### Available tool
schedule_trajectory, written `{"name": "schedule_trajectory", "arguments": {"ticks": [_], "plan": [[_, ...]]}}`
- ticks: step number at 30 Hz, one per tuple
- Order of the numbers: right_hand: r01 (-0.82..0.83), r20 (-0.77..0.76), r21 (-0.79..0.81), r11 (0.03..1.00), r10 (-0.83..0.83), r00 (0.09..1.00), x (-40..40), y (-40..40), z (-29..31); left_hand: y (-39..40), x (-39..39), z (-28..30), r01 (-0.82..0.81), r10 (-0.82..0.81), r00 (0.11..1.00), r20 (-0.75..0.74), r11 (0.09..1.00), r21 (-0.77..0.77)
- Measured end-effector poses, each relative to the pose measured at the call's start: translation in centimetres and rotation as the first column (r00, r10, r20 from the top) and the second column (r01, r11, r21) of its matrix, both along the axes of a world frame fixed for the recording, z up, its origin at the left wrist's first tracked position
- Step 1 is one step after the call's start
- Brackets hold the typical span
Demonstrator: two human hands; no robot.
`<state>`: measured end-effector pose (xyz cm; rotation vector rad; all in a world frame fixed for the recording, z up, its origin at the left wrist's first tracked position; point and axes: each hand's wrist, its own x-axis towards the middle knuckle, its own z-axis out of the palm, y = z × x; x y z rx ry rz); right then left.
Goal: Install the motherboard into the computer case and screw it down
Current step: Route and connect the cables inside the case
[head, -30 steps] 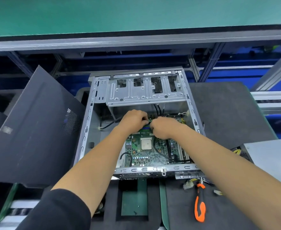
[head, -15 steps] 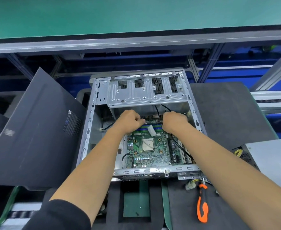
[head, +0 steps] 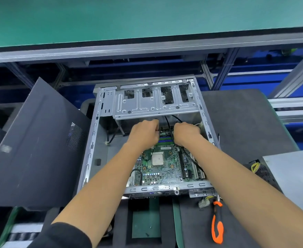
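Case (head: 100,140) of bare sheet metal lay open on the dark mat, a stiff, heavy shell with thin pressed edges that looked sharp enough to nick skin. Inside it, from the middle toward the 5 o'clock corner, sat the motherboard (head: 162,167): light, rigid, yet fragile, best taken by its bare edges and never by the square chip (head: 157,158) or the slots. Black cables (head: 191,158) trailed across its right side, limp and likely to snag. At the board's 12 o'clock edge, under the drive bay (head: 154,104), the left hand (head: 144,134) and the right hand (head: 184,133) were both curled tight; what they gripped I could not tell. An orange-handled screwdriver (head: 217,224) waited outside, near the case's 5 o'clock corner.
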<state>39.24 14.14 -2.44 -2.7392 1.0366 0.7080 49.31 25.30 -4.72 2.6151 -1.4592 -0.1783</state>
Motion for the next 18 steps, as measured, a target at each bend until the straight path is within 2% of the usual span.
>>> {"name": "schedule_trajectory", "arguments": {"ticks": [1, 4, 8, 10, 12, 13, 15, 18], "plan": [[0.002, 0.0, -0.001, 1.0, -0.002, 1.0, 0.0, 0.0, 0.0, -0.5, -0.4, -0.3, -0.005, 0.005, 0.998, -0.068, 1.0, 0.0], [0.002, -0.009, 0.004, 1.0, -0.002, 1.0, 0.0, 0.0, 0.0, -1.2, -0.5, -1.2, -0.037, 0.048, 0.996, -0.081, 0.99, 0.139], [-0.012, -0.005, 0.024, 1.0, 0.012, 1.0, -0.1, 0.0, 0.1, -0.8, 1.0, -1.5, -0.147, 0.167, 0.95, -0.265, 0.985, 0.092], [-0.014, -0.005, 0.033, 0.999, 0.014, 1.0, -0.2, 0.0, 0.3, -0.4, 1.8, -1.4, -0.255, 0.234, 0.861, -0.451, 0.967, 0.015], [-0.015, -0.003, 0.031, 0.999, 0.015, 1.0, -0.2, 0.0, 0.3, 0.0, 2.3, -1.2, -0.373, 0.255, 0.689, -0.678, 0.927, -0.031], [-0.019, -0.001, 0.027, 0.999, 0.019, 1.0, -0.2, 0.0, 0.3, 0.1, 2.7, -1.1, -0.419, 0.271, 0.634, -0.725, 0.907, -0.027], [-0.032, 0.001, 0.02, 0.999, 0.032, 0.999, -0.2, 0.0, 0.3, 0.6, 3.2, -0.9, -0.491, 0.334, 0.608, -0.72, 0.871, -0.011], [-0.038, -0.004, 0.023, 0.999, 0.038, 0.999, -0.2, 0.0, 0.2, 1.4, 4.2, -0.4, -0.534, 0.468, 0.703, -0.535, 0.845, 0.037]]}}
